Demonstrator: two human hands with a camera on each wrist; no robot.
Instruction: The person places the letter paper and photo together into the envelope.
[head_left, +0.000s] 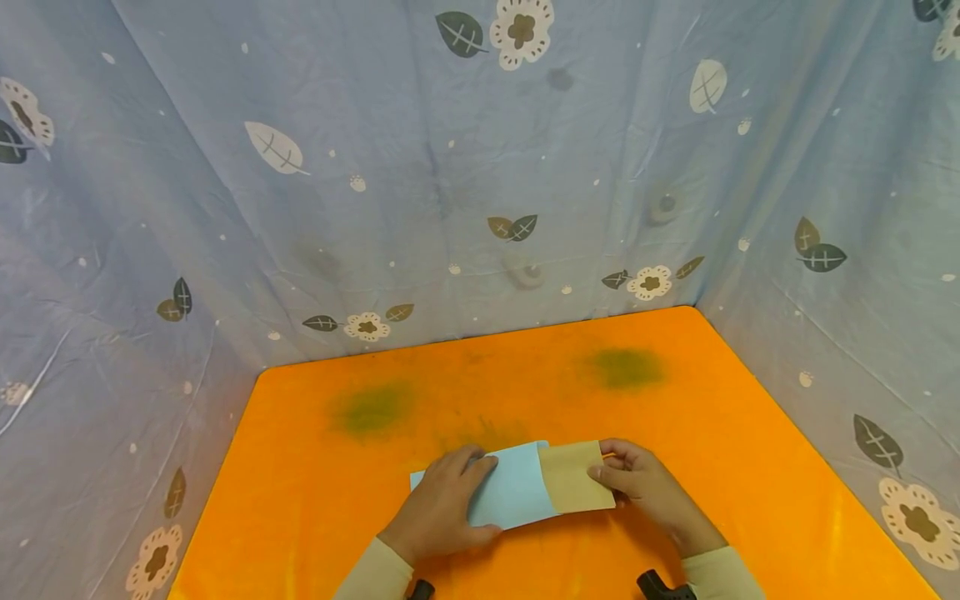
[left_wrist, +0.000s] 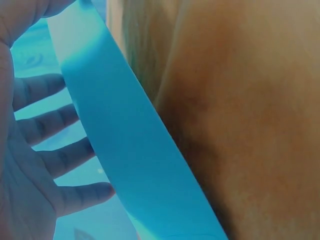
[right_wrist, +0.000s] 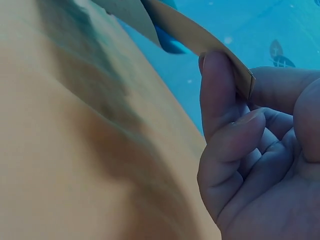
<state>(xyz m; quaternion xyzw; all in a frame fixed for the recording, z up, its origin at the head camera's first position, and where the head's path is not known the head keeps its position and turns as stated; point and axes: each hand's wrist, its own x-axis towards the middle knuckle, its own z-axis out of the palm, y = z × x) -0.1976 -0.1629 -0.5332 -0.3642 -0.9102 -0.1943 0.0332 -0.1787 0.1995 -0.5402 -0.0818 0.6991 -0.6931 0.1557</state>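
Light blue paper folded into a sleeve (head_left: 512,490), with a tan card (head_left: 576,477) sticking out of its right end, so that's 2 pieces nested together over the orange worktop (head_left: 315,500). Left hand (head_left: 444,508) has the sleeve clamped across its width, thumb at the near edge and the other fingers laid toward the far edge; in the left wrist view those 4 are spread well apart. Right hand (head_left: 643,487) pinches the card's outer end, thumb on the upper face. Can't tell from 1 moment if the card's heading in or out, but imo the advice is the same either way: hold the sleeve lightly, because squeezing edge to edge could bow it and bind the card. Run the card straight along the sleeve's length, and go slow at the mouth, where a corner could snag. Looks thin, so I'd guess a sideways tug creases something.
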